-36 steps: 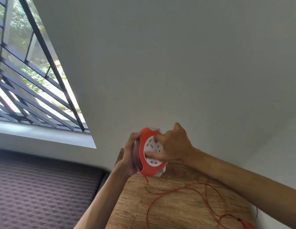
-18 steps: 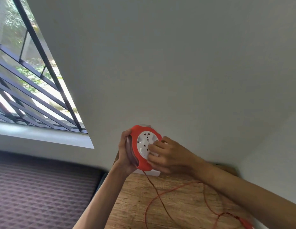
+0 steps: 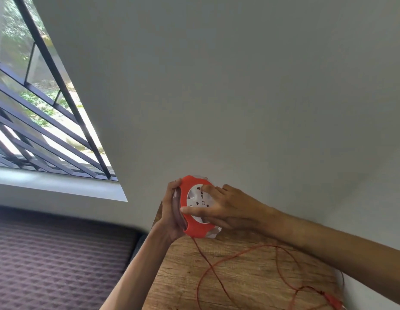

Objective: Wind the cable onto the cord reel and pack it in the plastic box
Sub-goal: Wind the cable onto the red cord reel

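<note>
I hold a round orange cord reel [image 3: 188,227] with a white socket face upright above the far end of a wooden table [image 3: 243,285]. My left hand [image 3: 171,217] grips its back and rim from the left. My right hand [image 3: 225,209] lies on the white socket face, fingers spread across it. A thin orange cable [image 3: 208,262] hangs from the reel's bottom and lies in loose loops on the table. Its plug end [image 3: 334,300] rests at the table's right edge. No plastic box is in view.
A grey wall rises right behind the table. A barred window [image 3: 38,121] with a white sill is at the left. Below it lies a dark purple patterned mattress [image 3: 56,262], beside the table's left edge.
My right hand has turned on the reel's face, from covering it with the back of the hand to fingers spread over the sockets. The cable loops on the table have shifted.
</note>
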A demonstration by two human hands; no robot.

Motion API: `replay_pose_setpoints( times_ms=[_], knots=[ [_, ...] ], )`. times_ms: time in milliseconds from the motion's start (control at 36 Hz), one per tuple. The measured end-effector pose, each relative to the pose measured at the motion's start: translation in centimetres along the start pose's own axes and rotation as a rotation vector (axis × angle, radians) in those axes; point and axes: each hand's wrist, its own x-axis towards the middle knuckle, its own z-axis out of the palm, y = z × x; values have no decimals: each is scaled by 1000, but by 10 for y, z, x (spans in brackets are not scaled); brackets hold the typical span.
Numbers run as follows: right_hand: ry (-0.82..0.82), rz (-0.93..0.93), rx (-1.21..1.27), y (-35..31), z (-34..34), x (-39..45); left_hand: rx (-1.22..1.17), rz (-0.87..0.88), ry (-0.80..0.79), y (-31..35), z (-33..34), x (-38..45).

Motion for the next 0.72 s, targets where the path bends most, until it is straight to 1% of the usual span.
replay_pose_setpoints(
  times_ms=[111, 194, 250, 333, 389, 472, 556, 611, 722],
  knots=[
    [-47, -33, -12, -10, 1, 0, -4, -2, -7, -5, -1, 2],
    [-72, 36, -14, -15, 4, -5, 17, 1, -34, -3, -7, 3],
    [-54, 80, 3, -16, 5, -7, 39, -2, -44, 0, -9, 4],
    [-16, 152, 65, -15, 4, -2, 48, -6, -23, 3, -9, 4],
    [-25, 167, 116, -15, 3, 1, 33, 2, -11, 3, -10, 3],
    [-71, 112, 121, -11, -1, -1, 7, 3, -7, 0, -8, 5],
    [-67, 28, 107, -7, -4, -4, 11, -13, -32, -5, -10, 7],
    [-52, 20, 133, -5, -3, -6, 2, -43, -28, -9, -12, 7],
    [-31, -31, 26, -3, 3, -12, 11, -71, 7, -10, -11, 7]
  ],
)
